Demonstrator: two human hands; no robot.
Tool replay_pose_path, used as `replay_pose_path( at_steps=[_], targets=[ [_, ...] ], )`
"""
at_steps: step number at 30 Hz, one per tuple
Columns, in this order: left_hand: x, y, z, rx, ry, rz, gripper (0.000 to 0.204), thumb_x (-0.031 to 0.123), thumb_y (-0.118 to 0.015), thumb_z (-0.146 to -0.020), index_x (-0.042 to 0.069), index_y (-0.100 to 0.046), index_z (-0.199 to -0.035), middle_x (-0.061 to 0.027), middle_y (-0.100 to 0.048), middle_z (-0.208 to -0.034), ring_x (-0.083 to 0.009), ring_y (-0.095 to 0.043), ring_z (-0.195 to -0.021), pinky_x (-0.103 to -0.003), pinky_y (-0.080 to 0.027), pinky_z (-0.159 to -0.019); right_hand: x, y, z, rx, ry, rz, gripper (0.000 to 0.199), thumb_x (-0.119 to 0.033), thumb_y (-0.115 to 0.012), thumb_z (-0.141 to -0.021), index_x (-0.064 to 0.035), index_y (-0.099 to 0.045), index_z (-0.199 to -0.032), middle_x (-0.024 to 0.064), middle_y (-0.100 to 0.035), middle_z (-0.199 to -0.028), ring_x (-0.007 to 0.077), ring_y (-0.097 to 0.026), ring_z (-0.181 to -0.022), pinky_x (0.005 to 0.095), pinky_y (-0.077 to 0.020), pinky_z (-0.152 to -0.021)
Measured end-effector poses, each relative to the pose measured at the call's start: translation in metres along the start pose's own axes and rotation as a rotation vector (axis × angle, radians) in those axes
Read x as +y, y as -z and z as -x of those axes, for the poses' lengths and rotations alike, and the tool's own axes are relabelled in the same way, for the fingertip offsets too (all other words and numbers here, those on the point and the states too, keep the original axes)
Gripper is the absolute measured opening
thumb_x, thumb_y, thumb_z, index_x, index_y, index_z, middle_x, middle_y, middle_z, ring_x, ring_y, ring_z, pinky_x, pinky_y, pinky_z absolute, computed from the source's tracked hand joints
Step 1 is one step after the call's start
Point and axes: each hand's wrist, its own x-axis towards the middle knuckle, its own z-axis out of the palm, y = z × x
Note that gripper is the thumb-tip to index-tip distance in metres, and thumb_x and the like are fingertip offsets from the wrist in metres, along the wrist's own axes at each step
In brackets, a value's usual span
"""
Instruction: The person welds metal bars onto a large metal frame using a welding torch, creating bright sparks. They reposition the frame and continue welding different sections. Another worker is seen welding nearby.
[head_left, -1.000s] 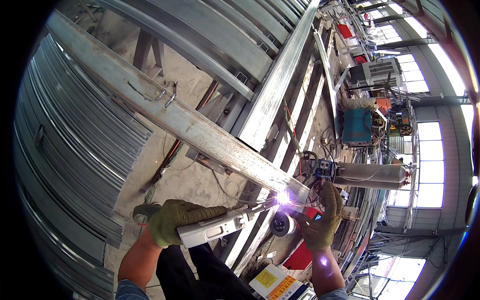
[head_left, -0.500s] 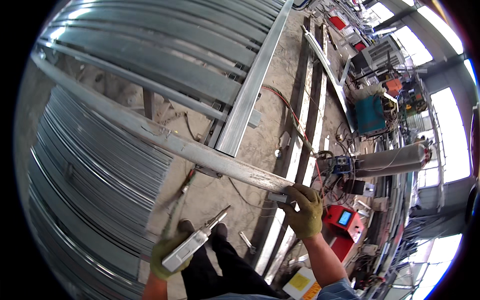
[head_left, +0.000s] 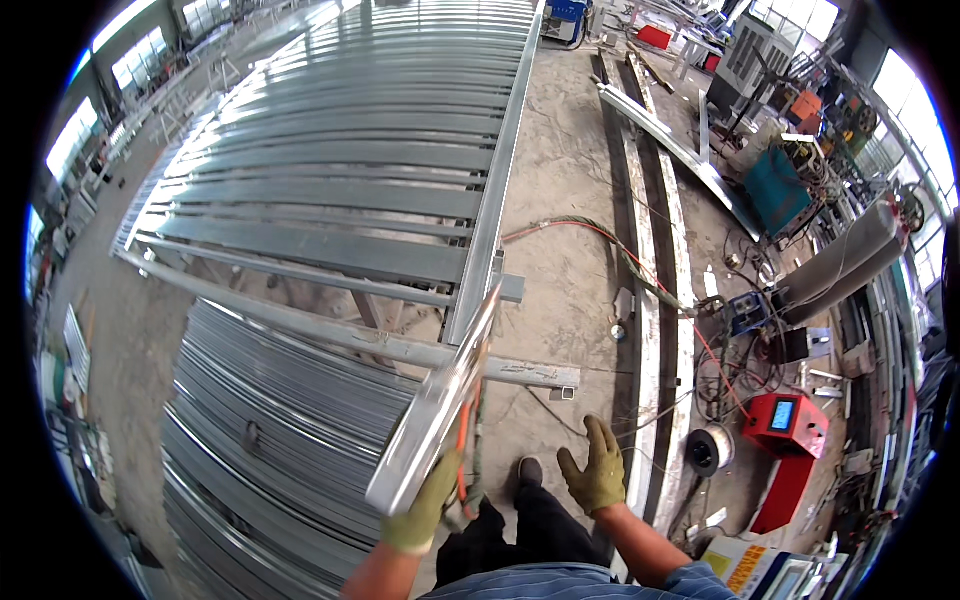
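My left hand [head_left: 424,508], in an olive work glove, grips a silver handheld welding gun [head_left: 425,430]. Its boxy body is near me and its long, thin tip points up and away, crossing in front of a pale metal beam [head_left: 520,372]. An orange hose [head_left: 463,440] and a darker cable hang beside the gun. In a matching glove, my right hand [head_left: 600,468] is held up with its fingers apart and nothing in it. It is just this side of the beam's right end, not touching it. A short square tube piece [head_left: 568,393] sits under that end.
Beyond the beam lies a large frame of galvanized slats [head_left: 330,190]. Stacked metal profiles [head_left: 280,420] fill the left. Two long pale rails [head_left: 655,350] run along the floor at right, beside a wire spool [head_left: 710,450], a red machine with a screen [head_left: 785,425] and a gas cylinder [head_left: 840,265].
My right hand has let go of the beam's end, drawn back and opened. My left hand has lifted the welding gun, which looms larger, and the view has tilted toward the far slats.
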Motion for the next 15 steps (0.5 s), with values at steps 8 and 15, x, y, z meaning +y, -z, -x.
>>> replay_pose_path(
  at_steps=[8, 15],
  targets=[
    [0.037, -0.215, -0.238, -0.254, 0.060, -0.083, 0.044, 0.036, -0.082, -0.096, 0.002, -0.076, -0.123, -0.0081, -0.078, -0.109, -0.0154, -0.073, -0.093, -0.035, -0.058, -0.080, 0.050, 0.000, 0.034, -0.007, -0.358, -0.265, 0.077, -0.032, -0.082, -0.092, -0.0027, -0.051, -0.156, 0.0245, -0.063, -0.140, 0.0379, -0.067, -0.120, 0.0486, -0.0542, -0.103],
    [-0.067, -0.266, -0.364, -0.320, 0.307, -0.371, 0.024, 0.027, -0.089, -0.091, 0.006, -0.078, -0.096, -0.0037, -0.073, -0.079, -0.0148, -0.067, -0.062, -0.032, -0.053, -0.055, 0.092, 0.013, 0.038, 0.027, -0.573, -0.289, 0.076, -0.024, -0.079, -0.092, -0.0056, -0.048, -0.159, 0.0221, -0.066, -0.136, 0.0345, -0.070, -0.113, 0.0500, -0.0554, -0.099]
  ],
)
